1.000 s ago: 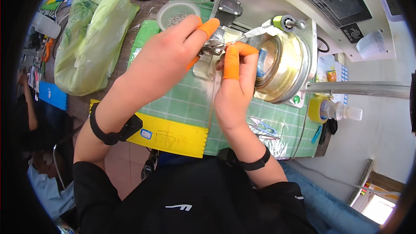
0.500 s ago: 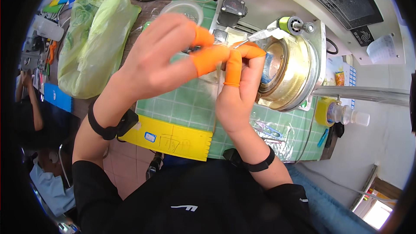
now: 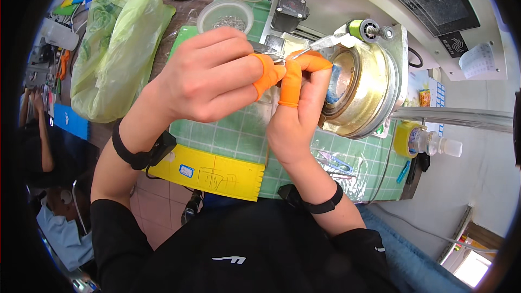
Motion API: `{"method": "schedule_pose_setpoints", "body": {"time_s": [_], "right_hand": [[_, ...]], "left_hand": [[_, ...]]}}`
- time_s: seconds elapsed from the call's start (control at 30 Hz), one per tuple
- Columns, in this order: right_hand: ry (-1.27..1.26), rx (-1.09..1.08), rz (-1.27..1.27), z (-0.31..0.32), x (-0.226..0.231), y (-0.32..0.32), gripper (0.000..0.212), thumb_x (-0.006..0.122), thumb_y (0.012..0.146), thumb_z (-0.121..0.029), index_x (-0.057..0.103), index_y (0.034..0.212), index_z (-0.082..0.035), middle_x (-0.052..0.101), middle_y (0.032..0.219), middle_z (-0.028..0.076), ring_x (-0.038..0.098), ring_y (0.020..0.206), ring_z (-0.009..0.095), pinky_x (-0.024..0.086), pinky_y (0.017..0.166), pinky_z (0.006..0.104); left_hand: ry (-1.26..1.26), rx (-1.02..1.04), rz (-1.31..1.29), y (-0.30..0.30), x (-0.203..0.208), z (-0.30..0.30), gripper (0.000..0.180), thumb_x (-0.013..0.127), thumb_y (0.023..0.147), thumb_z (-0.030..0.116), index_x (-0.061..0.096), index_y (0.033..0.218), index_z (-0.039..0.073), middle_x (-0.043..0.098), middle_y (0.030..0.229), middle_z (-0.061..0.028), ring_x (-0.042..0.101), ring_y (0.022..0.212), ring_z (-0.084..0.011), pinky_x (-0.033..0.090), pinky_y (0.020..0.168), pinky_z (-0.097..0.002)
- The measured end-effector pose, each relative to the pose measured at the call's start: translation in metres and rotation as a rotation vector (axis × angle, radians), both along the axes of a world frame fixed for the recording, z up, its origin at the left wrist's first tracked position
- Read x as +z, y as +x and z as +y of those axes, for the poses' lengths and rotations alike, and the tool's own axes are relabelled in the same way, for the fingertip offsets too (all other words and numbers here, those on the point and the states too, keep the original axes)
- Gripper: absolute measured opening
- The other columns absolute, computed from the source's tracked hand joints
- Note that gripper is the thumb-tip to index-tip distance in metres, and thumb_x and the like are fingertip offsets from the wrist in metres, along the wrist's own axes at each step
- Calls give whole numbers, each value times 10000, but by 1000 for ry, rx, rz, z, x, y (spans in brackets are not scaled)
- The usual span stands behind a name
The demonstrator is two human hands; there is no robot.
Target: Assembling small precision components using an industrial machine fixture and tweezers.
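Above the green cutting mat [image 3: 239,130], my two hands meet at the fingertips, with orange finger cots on them. My left hand [image 3: 211,78] is closed in a pinch, palm down; what it pinches is too small and covered to name. My right hand [image 3: 297,106] has its thumb and index finger pressed together at the same spot, and their hold is hidden too. A thin metal tip on a pale tapered nozzle [image 3: 326,42] points down at the right fingertips. Just behind my left hand stands a clear round tub [image 3: 203,17] containing small metal pieces.
A machine with a brass-coloured round drum [image 3: 372,95] and a green spool [image 3: 356,30] stands close on the right. A yellow ruler-like strip [image 3: 217,173] lies at the mat's front edge. A green plastic bag [image 3: 116,49] sits left. Small snips [image 3: 337,164] lie front right.
My left hand, blurred before, is now still and slightly lower, its fingers closer together at the right fingertips. More of the round tub shows. My right hand has hardly moved.
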State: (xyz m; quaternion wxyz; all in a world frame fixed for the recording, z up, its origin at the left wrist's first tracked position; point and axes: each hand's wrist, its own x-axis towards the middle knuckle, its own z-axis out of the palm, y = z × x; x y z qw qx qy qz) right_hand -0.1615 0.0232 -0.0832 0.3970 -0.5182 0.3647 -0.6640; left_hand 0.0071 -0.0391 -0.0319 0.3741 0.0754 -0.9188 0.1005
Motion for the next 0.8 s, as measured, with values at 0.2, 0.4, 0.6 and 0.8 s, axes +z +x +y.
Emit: {"method": "schedule_pose_setpoints", "body": {"time_s": [0.2,0.4,0.6,0.8], "right_hand": [[118,39,-90,5,2,3,129,456,1111,-105,452,1231,-57,484,1145,32,454,988,87,389,937,262],[188,77,-124,11,11,-4,373,502,1095,-152,404,1437,-38,491,1164,26,460,1038,93,377,972,280],[164,146,-201,1,16,2,396,572,1049,-56,417,1412,-31,444,1168,28,468,975,93,420,874,233],[88,107,-224,5,6,5,220,540,1052,-10,502,1266,-41,470,1172,36,478,1030,99,420,920,257]], "left_hand": [[-39,29,40,2,-7,2,443,694,485,103,767,899,-38,685,928,-135,631,735,-272,572,699,-418],[211,270,96,28,11,31,295,786,759,60,746,1048,12,655,911,-100,625,759,-254,547,712,-410],[766,464,-174,35,0,50,192,714,892,43,664,1069,-14,579,936,-133,609,765,-346,492,670,-421],[877,447,-327,34,-2,41,169,686,910,53,641,1053,-26,550,949,-168,601,807,-397,483,680,-455]]}}
